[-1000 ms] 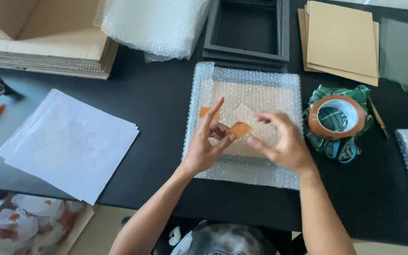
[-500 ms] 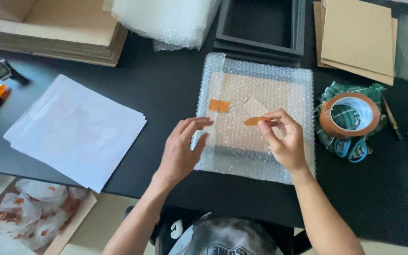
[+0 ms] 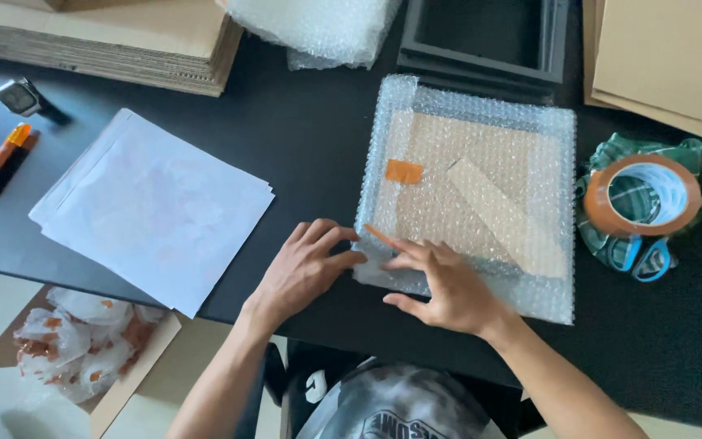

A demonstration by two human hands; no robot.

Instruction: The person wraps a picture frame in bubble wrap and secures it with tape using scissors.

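Clear, knobbly bubble wrap [image 3: 481, 162] covers a matt brown cardboard panel [image 3: 457, 191] on the smooth black table [image 3: 318, 154], beside glossy brown plastic tape [image 3: 642, 195] and matt white paper sheets [image 3: 152, 207].

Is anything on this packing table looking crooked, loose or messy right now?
Mostly tidy. The bubble-wrapped parcel has one short orange tape piece stuck on slightly askew, and both hands, left hand and right hand, press its near-left corner. The paper stack is fanned unevenly.

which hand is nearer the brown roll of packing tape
Right. The right hand lies on the bubble-wrapped parcel, left of the brown roll of packing tape; the left hand sits farther left.
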